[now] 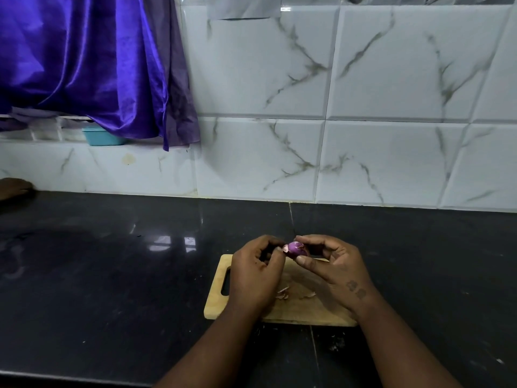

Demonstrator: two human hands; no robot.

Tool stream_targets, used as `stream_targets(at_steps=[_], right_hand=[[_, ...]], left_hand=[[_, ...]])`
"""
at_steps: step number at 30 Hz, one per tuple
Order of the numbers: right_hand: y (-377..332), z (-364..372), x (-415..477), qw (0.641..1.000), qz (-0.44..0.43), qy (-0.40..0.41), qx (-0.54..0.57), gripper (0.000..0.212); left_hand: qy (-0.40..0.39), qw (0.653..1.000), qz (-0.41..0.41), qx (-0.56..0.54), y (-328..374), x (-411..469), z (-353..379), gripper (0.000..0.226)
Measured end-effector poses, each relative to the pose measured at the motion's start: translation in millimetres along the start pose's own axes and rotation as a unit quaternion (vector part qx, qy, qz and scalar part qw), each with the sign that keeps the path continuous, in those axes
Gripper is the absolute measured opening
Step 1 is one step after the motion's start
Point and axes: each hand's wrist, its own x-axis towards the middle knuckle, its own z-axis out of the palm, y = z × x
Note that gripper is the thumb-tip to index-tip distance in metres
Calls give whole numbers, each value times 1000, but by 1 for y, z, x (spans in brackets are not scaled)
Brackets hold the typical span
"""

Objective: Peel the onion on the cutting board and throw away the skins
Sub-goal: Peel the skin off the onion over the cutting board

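A small purple onion (295, 248) is held up above the far edge of the wooden cutting board (296, 309). My right hand (333, 266) pinches it between thumb and fingers. My left hand (256, 271) sits just left of the onion, its fingertips closed on a flap of papery skin (286, 248) that still hangs on the onion's left side. Loose pieces of skin (284, 293) lie on the board between my wrists, with another piece (309, 295) a little to the right.
The board rests on a dark glossy counter (112, 261) backed by a white marbled tile wall (363, 135). A purple cloth (92, 65) hangs at upper left over a ledge with a teal container (100, 137). A brown object (14, 189) lies at the far left.
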Motion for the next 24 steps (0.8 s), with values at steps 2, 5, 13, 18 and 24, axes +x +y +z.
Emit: stream_targets(at_steps=[2,5,13,18,24], right_hand=[[0,0,0,1000,4,-2,-12,39],[-2,0,-1,1000,2,-3,-22,39],[-5,-1,-1,999,18,18,23,38],[-8,0,-2,993,52,35,101,40],[-10,4,1,972,84,58,210,35]], left_hand=[[4,1000,5,-5,1,0,0,14],[5,1000,11,-2,0,0,0,5],[17,999,-45,18,-7,3,2,18],[-42,989,-40,135,-6,0,3,17],[-76,978,-31,192,-8,1,3,14]])
